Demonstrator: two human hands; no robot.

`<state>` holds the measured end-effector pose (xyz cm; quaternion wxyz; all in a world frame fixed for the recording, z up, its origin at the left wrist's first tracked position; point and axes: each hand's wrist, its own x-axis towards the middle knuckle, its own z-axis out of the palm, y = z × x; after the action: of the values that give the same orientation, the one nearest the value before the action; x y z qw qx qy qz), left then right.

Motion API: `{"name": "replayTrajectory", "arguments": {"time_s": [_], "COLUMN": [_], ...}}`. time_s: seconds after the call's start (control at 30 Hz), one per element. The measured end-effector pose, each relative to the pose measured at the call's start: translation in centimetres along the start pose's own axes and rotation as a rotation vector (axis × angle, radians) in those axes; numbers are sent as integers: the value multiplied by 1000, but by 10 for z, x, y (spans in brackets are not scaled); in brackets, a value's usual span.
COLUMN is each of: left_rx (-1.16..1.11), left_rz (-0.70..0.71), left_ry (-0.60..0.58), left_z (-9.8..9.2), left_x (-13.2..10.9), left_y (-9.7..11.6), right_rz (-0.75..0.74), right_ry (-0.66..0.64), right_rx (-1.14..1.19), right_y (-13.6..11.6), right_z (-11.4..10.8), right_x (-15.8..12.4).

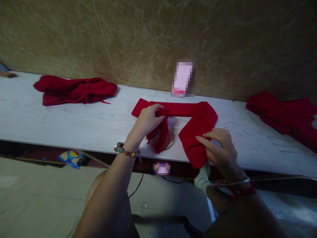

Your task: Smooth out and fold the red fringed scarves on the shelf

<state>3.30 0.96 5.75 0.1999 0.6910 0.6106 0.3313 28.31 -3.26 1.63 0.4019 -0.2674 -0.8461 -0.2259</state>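
A long red scarf (198, 124) lies bent at an angle on the white wood-grain shelf, its right part hanging slightly over the front edge. My left hand (148, 120) is closed on a bunched, fringed part of it, and the loose red fringe (158, 137) droops below my fingers. On the right part, my right hand (221, 148) has thumb and fingers drawn together at the cloth's edge, pinching it. The palm side of both hands is hidden.
Crumpled red cloth (76, 91) lies at the left, and more red cloth (282, 114) at the right. A blurred pink object (182, 79) leans against the marbled wall (138, 43). Under the white shelf (119, 122) are a blue-and-white packet (71, 158) and dark cables.
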Motion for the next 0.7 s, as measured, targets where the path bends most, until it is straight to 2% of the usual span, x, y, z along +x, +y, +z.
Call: {"name": "replayTrajectory", "arguments": {"time_s": [0.13, 0.23, 0.37, 0.47, 0.57, 0.7], "left_rx": [-11, -47, -225, -419, -551, -666], "left_rz": [5, 20, 116, 190, 196, 77], "left_ry": [-6, 47, 211, 218, 38, -448], "left_z": [2, 1, -1, 3, 18, 45], "left_x": [-1, -1, 9, 21, 27, 18], "left_y": [-1, -3, -2, 9, 27, 39], "right_rz": [53, 82, 99, 103, 174, 372], "right_ry": [196, 288, 266, 191, 91, -17], "right_rx": [-75, -139, -117, -9, 126, 267], "right_y": [5, 13, 18, 14, 8, 6], "right_z": [-4, -11, -13, -9, -3, 5], "right_x": [7, 9, 9, 13, 20, 31]}}
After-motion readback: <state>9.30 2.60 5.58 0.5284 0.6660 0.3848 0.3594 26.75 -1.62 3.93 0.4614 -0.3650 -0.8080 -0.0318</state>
